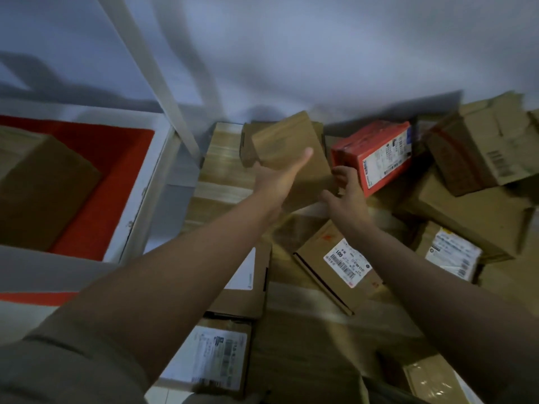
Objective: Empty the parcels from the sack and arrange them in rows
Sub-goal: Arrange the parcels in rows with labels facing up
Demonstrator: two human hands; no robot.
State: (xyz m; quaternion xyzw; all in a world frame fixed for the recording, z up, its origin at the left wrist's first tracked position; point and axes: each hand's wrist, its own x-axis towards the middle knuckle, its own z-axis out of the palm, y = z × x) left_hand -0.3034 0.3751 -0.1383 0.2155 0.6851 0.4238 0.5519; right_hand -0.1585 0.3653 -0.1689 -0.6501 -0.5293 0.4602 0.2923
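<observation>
- Above the heap, along the pale wall (pixel 320 53), lies open room for hands to pass.
- A slanted white post (pixel 163 91) stands left of the held brown box (pixel 288 150), near it.
- The red parcel (pixel 376 153) sits just right of that box, leaving a narrow gap where the right hand (pixel 347 196) sits.
- Cardboard boxes (pixel 481 150) crowd the right side, tilted and touching.
- A labelled box (pixel 335 266) lies between the forearms, below the hands.
- The white-framed shelf (pixel 151 182) closes the left.

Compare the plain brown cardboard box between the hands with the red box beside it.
The plain brown cardboard box shows no label; the red box carries a white shipping label. The brown one is lifted and tilted, with the left hand flat against it and the right hand at its corner; the red one lies untouched. Both are rectangular parcels.
</observation>
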